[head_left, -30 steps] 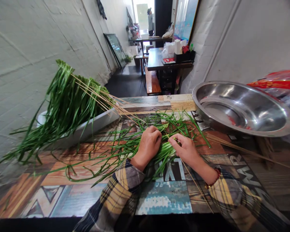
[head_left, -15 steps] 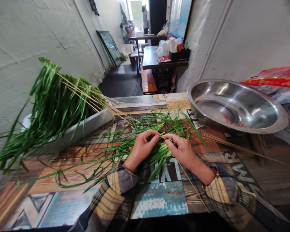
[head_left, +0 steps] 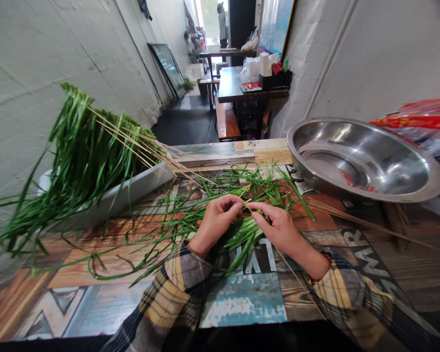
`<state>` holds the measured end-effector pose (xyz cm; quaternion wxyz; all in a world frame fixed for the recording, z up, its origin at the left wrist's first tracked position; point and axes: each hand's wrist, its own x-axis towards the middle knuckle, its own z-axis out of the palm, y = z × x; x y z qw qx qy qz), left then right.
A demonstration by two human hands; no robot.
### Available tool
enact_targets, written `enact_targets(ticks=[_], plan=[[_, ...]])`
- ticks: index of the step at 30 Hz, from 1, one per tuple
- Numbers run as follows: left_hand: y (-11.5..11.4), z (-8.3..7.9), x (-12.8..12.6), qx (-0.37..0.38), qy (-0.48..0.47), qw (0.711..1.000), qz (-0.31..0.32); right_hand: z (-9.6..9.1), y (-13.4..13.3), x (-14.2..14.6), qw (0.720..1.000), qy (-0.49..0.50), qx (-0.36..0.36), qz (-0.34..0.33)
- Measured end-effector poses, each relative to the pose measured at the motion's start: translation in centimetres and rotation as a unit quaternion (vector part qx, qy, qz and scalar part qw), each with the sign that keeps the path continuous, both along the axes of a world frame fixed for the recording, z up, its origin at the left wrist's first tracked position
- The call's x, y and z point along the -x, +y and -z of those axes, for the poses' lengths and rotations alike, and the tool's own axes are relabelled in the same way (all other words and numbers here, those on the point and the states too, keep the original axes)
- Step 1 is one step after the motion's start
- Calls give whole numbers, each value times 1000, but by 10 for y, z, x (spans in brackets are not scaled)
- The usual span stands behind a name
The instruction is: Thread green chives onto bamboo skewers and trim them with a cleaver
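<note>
Both my hands meet over a loose pile of long green chives (head_left: 190, 220) on the patterned table. My left hand (head_left: 222, 217) pinches the pale end of some chives between thumb and forefinger. A thin bamboo skewer (head_left: 297, 277) runs under my right hand (head_left: 278, 226), which is closed on it near its tip, right beside the chive ends. The skewer's other end slants toward the table's near edge. At the left, bunches of chives threaded on skewers (head_left: 95, 127) rest over a white tray (head_left: 132, 190), leaves hanging down.
A steel basin (head_left: 399, 161) stands at the right. Several loose skewers (head_left: 352, 217) lie below it. Red and clear plastic packaging (head_left: 421, 117) sits at the far right. Beyond are another table (head_left: 230, 83), a bench (head_left: 226, 120) and a person (head_left: 222, 24) in the background.
The whole view has shifted slightly. My hands stay together over the chives in nearly the same pose.
</note>
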<state>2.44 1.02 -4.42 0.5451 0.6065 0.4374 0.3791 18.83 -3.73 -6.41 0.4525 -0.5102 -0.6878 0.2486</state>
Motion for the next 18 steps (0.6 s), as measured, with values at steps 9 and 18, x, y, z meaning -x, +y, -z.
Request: enact_targets(ticks=[9,18], plan=[[0,0,0,2,-2,1000,0,0,0,1,1000,11,0,-1],[0,3,0,-19,-11,1000,-5,1,-1,1,1000,10,3,3]])
